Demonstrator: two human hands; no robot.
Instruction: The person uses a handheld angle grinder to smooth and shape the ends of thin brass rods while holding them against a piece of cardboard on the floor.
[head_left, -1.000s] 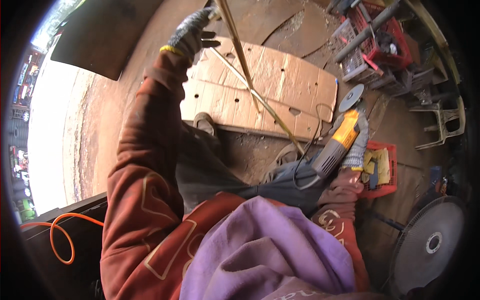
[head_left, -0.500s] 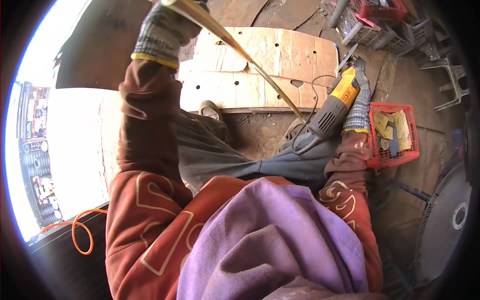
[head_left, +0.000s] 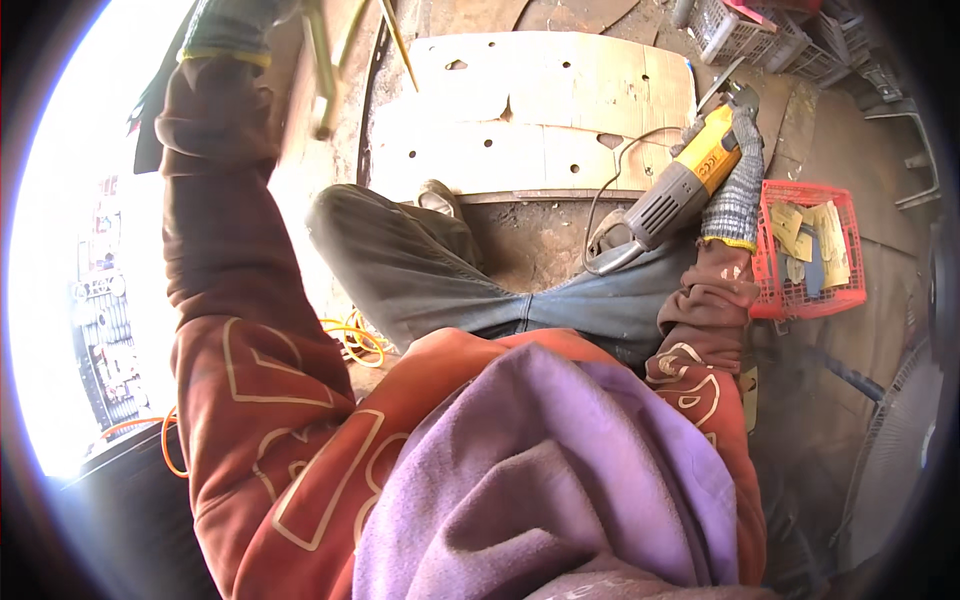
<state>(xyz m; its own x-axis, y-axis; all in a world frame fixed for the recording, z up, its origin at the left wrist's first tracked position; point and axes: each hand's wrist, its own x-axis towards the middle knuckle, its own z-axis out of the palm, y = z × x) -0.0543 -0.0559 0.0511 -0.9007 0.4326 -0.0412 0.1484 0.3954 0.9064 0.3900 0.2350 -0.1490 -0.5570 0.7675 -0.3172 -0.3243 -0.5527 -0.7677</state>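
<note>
My left hand [head_left: 232, 22], in a grey knit glove, is raised at the top left and is closed around long thin metal bars [head_left: 325, 70] that hang down from it. My right hand [head_left: 735, 190], also gloved, grips a yellow and grey angle grinder [head_left: 678, 190] above my right knee. The grinder's disc points up and away toward the top right. Its cable [head_left: 612, 170] loops back over a flat sheet of cardboard [head_left: 540, 110] with small holes that lies on the ground in front of my legs.
A red plastic crate [head_left: 808, 250] with papers and small items stands to the right. Wire baskets [head_left: 745, 30] are at the top right. An orange cord [head_left: 350, 340] lies by my left hip. A large round fan grille [head_left: 895, 450] fills the lower right.
My left hand has lifted the metal bars higher and leftward, out past the top edge. The grinder in my right hand has risen and sits further right in view.
</note>
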